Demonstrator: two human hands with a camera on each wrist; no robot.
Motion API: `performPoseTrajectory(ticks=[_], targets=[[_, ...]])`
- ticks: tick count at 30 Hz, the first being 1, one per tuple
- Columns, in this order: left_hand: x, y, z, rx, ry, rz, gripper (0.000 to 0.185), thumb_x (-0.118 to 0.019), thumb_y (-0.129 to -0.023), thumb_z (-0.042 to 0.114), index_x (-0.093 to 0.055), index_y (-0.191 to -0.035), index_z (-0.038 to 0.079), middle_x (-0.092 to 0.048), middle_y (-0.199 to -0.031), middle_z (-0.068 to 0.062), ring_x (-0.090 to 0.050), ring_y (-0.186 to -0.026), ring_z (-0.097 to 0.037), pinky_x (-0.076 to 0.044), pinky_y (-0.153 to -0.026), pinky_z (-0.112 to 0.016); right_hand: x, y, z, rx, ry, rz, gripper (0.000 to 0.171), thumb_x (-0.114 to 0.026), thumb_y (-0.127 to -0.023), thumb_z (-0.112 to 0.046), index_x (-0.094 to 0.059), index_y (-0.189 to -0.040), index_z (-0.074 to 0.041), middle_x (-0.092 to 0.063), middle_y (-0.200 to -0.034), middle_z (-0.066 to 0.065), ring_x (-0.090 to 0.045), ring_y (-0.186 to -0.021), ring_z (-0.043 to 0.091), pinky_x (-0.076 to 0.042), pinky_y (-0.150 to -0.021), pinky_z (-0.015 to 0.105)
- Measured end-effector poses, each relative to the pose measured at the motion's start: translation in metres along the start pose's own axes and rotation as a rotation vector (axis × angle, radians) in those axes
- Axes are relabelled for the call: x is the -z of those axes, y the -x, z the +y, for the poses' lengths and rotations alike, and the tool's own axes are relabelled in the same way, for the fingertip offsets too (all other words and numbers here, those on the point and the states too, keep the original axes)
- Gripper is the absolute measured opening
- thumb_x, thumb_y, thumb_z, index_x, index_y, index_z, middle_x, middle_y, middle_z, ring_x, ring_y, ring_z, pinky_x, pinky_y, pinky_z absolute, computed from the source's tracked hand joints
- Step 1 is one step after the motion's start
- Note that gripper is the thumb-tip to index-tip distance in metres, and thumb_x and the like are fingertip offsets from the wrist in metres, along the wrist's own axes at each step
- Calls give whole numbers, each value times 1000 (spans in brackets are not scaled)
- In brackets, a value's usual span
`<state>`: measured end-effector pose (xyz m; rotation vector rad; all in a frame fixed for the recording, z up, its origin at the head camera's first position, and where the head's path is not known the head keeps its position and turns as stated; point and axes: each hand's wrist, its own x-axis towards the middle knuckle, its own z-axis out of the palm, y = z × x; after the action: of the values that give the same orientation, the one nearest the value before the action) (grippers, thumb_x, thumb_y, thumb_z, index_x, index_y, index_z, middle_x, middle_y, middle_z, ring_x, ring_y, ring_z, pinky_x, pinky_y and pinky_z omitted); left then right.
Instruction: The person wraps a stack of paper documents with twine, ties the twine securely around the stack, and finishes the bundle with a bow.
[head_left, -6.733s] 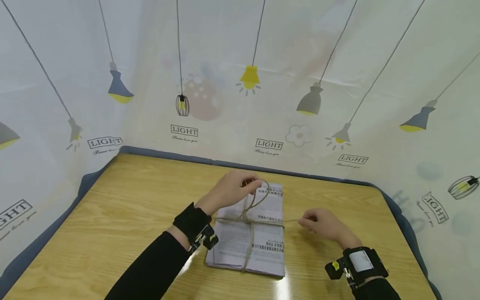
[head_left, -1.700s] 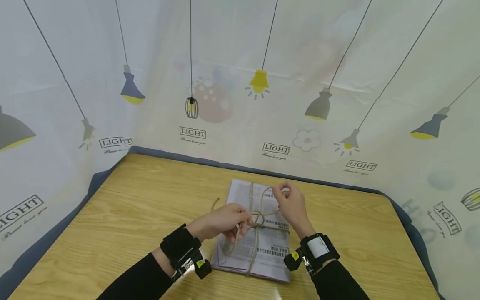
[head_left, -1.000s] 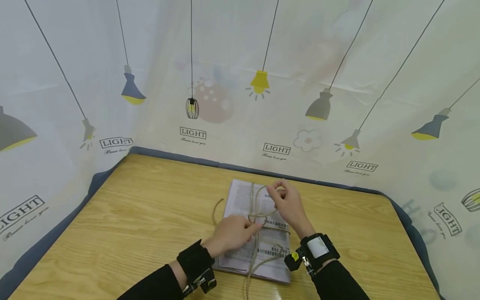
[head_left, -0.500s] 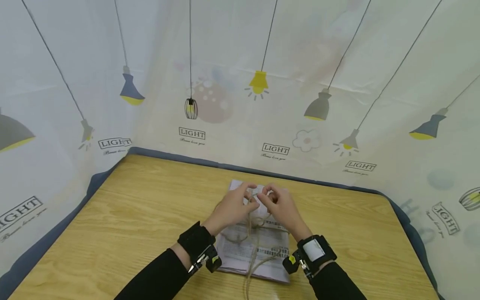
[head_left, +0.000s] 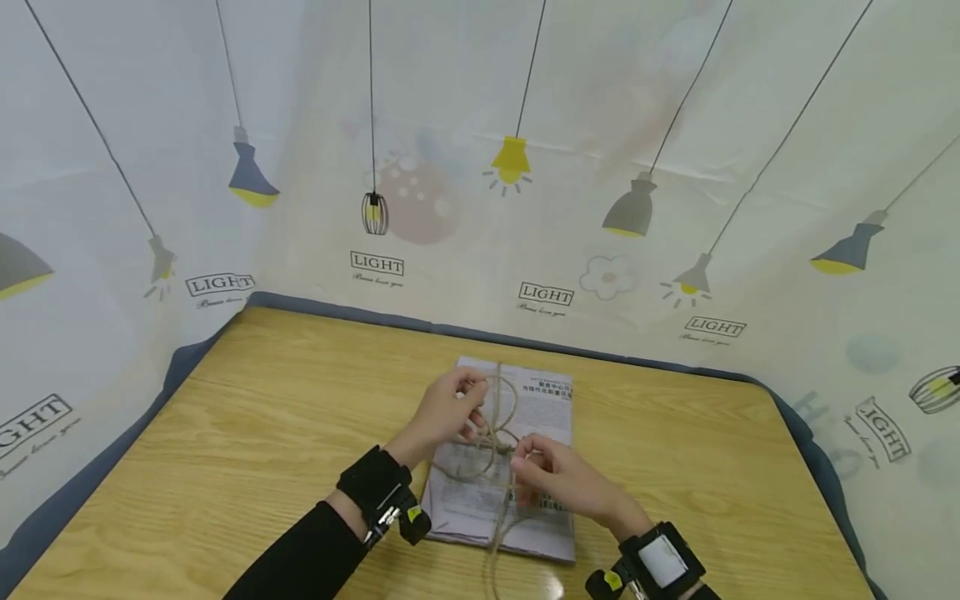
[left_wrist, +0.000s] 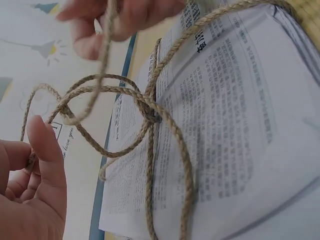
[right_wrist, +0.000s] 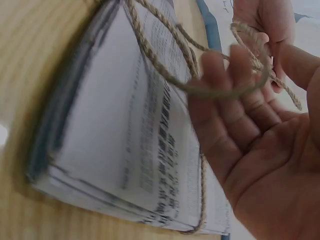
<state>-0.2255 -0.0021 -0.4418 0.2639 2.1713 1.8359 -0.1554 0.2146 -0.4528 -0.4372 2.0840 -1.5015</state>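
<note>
A stack of folded newspapers [head_left: 551, 408] lies on the table, with brown twine [head_left: 498, 517] crossed over it. Loops and a loose knot sit over the crossing. My left hand [head_left: 447, 407] is above the stack's left side and pinches a strand; in the left wrist view its thumb and fingers close on the twine [left_wrist: 32, 159]. Over the stack's right side is my right hand [head_left: 566, 479]. In the right wrist view its fingers [right_wrist: 240, 75] are loosely bent, thumb apart, and a blurred twine strand [right_wrist: 220, 92] passes across them.
The wooden table [head_left: 300, 417] carries the stack near its middle. A pale curtain [head_left: 450, 167] printed with hanging lamps surrounds the table's back and sides, with a dark blue lower border [head_left: 360, 315]. A long twine tail hangs over the stack's near edge.
Since half a second ago, the two hands have parted: left moved slightly left, right came down and nearer. A twine loop now stands beside the left fingers. Earlier, the right hand held a loop at the far side.
</note>
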Motion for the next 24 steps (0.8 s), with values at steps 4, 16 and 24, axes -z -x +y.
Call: performPoseTrajectory(ticks=[4, 16, 24], targets=[[3, -2, -3, 57, 113, 30, 26, -52, -102, 23, -57, -122, 7, -55, -95, -12, -65, -66, -15, -56, -53, -30, -1, 5, 5, 3, -115, -47, 37, -49, -103, -30, -51, -115, 5, -55, -74, -2, -51, -58, 6, -45, -57, 24], [19, -2, -8, 117, 250, 67, 40, -45, -105, 27, -45, -137, 2, -55, -101, -14, -66, -73, -15, -58, -63, -30, 13, 12, 12, 11, 344, 40, 19, -66, -92, -30, -74, -90, -13, -67, -76, -1, -54, -65, 3, -45, -59, 20], [29, -3, -13, 130, 252, 124, 27, -46, -104, 22, -52, -121, 2, -53, -85, -4, -60, -73, -13, -53, -60, -27, 31, 17, 13, -92, 701, 194, 14, -70, -88, -35, -72, -79, -25, -62, -75, -12, -49, -65, 4, -39, -57, 22]])
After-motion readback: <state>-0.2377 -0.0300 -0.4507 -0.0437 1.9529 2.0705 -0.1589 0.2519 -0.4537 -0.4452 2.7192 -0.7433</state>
